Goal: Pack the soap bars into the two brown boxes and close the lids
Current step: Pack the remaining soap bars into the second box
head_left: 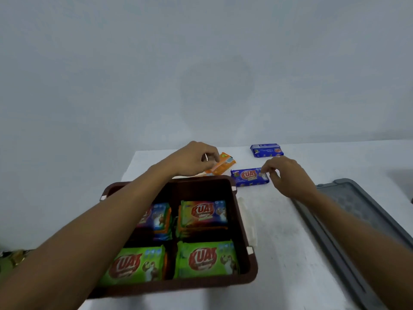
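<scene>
A: What sits nearest?
B: A brown box (pixel 243 242), lid off, on the white table (pixel 279 242), split into four compartments. The two near ones each show a green soap bar (pixel 129 265) on top, and the two far ones hold stacks of bars (pixel 203 212).
A: And the hands?
B: The left hand (pixel 194 159) reaches across the box. Its fingers are curled round an orange soap bar (pixel 223 164), held tilted just past the far rim. The right hand (pixel 288 175) is beyond the box's far right corner, thumb and forefinger pinching the right end of a blue soap bar (pixel 249 177) that lies flat on the table.
A: Anything farther out?
B: A second blue bar (pixel 267 150) lies near the table's far edge, apart from both hands. A grey plastic tray (pixel 348 211) lies to the right
</scene>
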`<state>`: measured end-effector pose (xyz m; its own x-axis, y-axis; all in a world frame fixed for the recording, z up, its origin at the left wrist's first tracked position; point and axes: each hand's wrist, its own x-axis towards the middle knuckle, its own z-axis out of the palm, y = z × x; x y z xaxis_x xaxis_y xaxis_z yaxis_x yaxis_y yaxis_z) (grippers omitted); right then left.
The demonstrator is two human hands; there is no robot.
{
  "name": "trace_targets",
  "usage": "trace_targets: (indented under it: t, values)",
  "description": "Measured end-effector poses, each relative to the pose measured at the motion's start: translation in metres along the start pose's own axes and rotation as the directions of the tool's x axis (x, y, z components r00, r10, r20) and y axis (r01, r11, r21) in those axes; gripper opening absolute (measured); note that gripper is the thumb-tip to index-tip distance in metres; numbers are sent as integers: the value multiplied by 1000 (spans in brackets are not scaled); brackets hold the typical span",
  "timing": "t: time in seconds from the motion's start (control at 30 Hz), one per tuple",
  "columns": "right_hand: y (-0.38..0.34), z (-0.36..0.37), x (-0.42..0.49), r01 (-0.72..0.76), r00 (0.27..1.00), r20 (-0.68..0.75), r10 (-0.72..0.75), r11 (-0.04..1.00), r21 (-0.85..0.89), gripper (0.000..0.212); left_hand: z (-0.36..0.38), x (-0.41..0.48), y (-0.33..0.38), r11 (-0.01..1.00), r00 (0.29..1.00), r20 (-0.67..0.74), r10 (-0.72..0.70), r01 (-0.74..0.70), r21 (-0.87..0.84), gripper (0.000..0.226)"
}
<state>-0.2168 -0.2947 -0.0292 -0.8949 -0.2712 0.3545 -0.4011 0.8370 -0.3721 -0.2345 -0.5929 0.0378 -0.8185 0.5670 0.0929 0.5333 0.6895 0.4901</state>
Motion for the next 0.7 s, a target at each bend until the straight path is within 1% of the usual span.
trace_targets:
  t: [0.1,0.2,0.3,0.37,0.43,0.5,0.53,0.6,0.67,0.7]
  values:
    - [42,0,14,-76,996,44,77,997,-23,25,18,55,5,995,989,142,-35,21,100,19]
    - [78,1,28,-123,985,111,133,988,-88,23,42,101,5,974,950,302,-86,16,228,29]
    - [107,3,45,-152,967,179,181,974,-166,23,61,134,4,958,911,396,-119,0,287,42]
    - [121,7,58,-158,951,229,207,963,-217,31,73,152,5,951,887,434,-157,16,309,57]
    - [133,13,72,-128,945,258,201,953,-274,46,86,166,8,941,856,481,-191,21,337,75]
    - [139,20,86,-95,948,267,176,953,-288,62,97,172,11,931,828,523,-201,-3,364,86]
    - [142,25,92,-87,946,278,166,957,-275,68,101,173,10,932,822,532,-203,-4,362,87]
    - [147,32,103,-111,928,324,182,968,-227,76,104,172,7,936,826,527,-199,2,351,81]
    - [152,37,110,-185,911,343,231,970,-160,75,104,169,3,939,844,505,-181,-3,343,74]
    - [154,40,111,-205,913,325,246,966,-155,72,103,168,1,944,851,497,-172,-2,330,72]
